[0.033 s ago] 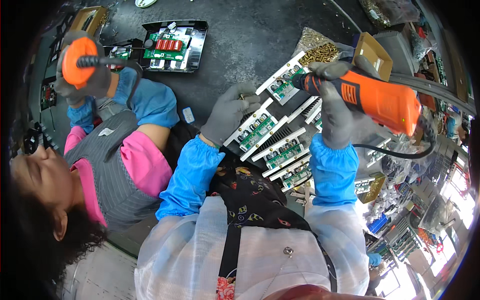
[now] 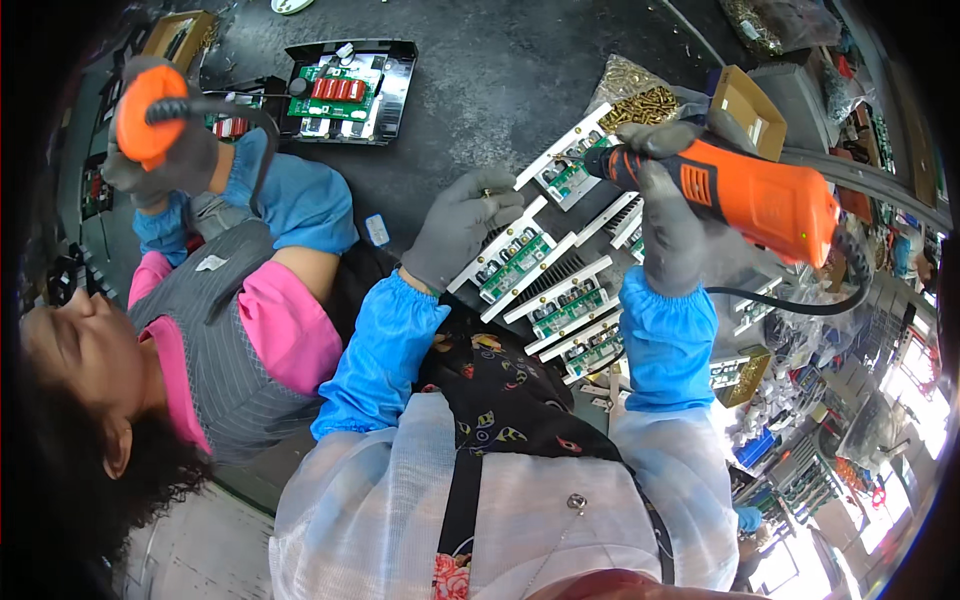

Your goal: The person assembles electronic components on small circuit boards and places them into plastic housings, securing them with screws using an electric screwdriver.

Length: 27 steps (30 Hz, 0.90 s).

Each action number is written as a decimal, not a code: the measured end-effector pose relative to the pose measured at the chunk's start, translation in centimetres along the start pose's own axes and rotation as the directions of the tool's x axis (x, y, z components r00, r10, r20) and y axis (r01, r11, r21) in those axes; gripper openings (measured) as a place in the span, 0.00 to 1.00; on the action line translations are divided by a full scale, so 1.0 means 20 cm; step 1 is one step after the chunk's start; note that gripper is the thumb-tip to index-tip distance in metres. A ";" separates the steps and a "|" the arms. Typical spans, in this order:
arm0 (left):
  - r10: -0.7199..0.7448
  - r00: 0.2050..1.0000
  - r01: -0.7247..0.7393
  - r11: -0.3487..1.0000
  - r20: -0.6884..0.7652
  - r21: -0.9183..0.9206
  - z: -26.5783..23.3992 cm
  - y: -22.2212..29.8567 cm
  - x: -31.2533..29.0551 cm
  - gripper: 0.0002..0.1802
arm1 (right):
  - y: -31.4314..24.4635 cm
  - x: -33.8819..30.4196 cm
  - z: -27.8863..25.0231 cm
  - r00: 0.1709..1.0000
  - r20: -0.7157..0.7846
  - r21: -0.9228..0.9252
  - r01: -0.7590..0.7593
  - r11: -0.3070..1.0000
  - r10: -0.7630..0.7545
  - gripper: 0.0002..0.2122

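Observation:
My right hand [image 2: 672,228], in a grey glove, is wrapped round an orange and black electric screwdriver [image 2: 770,200]. The thin bit points left and meets a green circuit board [image 2: 572,182] mounted between white rails on a heat sink. My left hand [image 2: 452,232], also gloved, is closed in a pinch beside that board, with a small brass screw [image 2: 487,193] at its fingertips. Just below lie several similar heat sink assemblies with boards, such as the one [image 2: 517,264] nearest my left hand. Part of the right fingers is hidden behind the tool.
A bag of brass screws [image 2: 640,100] lies beyond the board, next to an open cardboard box [image 2: 750,108]. At left a co-worker's gloved hand grips another orange screwdriver [image 2: 150,115]. Near it stands a black housing [image 2: 395,100] with a board inside. My tool's black cable [image 2: 800,308] loops at right.
The co-worker's hand and orange screwdriver have shifted slightly left and up. My left fingers and the rear of my screwdriver have moved very slightly.

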<state>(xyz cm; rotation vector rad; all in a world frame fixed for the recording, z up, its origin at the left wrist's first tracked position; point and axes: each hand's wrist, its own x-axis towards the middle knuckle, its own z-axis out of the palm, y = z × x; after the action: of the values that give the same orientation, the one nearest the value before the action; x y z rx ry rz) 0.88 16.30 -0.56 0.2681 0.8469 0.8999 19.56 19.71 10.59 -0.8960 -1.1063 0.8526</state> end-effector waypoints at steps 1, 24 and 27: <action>-0.024 0.997 0.025 0.999 0.074 -0.020 -0.03 0.01 0.00 0.18 | 0.02 0.00 -0.01 1.000 0.012 -0.034 -0.009 0.999 0.009 0.27; -0.107 0.989 0.117 0.988 0.104 -0.105 -0.02 -0.08 0.12 0.21 | 0.13 0.06 0.09 0.948 0.240 -0.044 -0.206 0.978 0.211 0.25; -0.125 0.991 0.128 0.989 0.048 -0.070 0.01 -0.05 0.10 0.21 | 0.13 0.05 0.08 0.961 0.234 -0.023 -0.147 0.989 0.149 0.25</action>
<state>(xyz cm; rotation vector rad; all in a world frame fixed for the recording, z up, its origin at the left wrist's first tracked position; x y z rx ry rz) 2.34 17.20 -1.97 0.1682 0.7805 0.8022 17.99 21.99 8.84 -0.9072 -1.2576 1.1019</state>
